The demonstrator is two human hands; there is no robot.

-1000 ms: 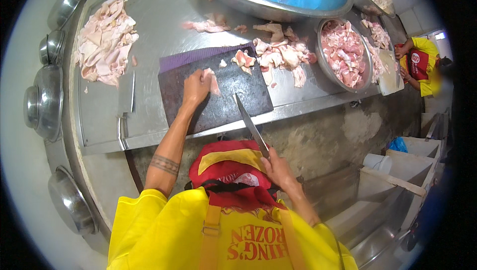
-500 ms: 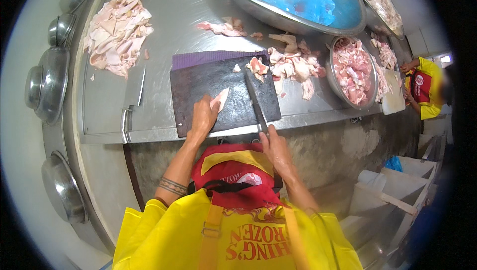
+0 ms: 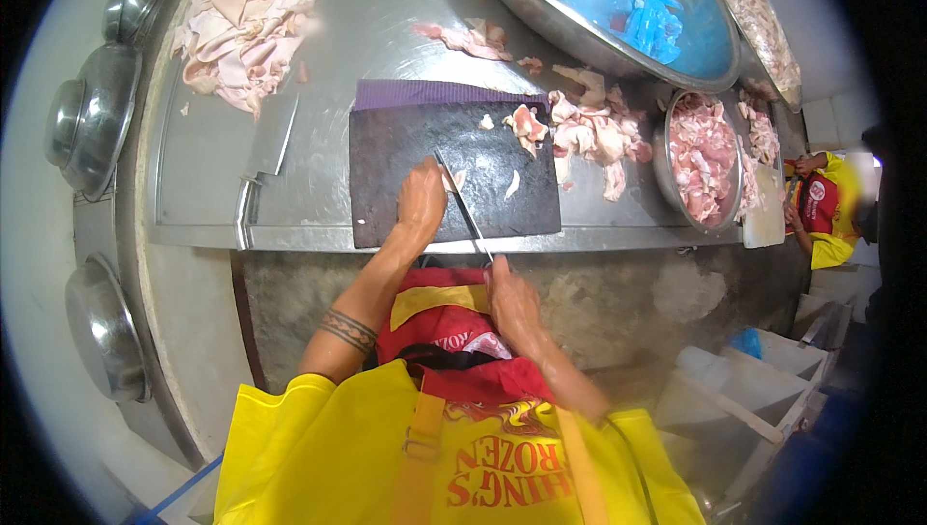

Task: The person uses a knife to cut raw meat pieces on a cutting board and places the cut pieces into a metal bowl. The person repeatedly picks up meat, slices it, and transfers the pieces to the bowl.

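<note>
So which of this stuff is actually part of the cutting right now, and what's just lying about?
In use: left hand, right hand, knife, meat piece, dark cutting board.
Lying about: cleaver, blue-lined basin, stacked steel bowls, pale meat heap.

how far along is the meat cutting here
Done, it seems: a metal bowl right of the board is heaped with cut meat. In hand: the left hand pins a small piece on the dark board while the right hand holds the knife against it. Left: a pile of meat at the board's right edge, and a large pale heap far left, look uncut.
</note>
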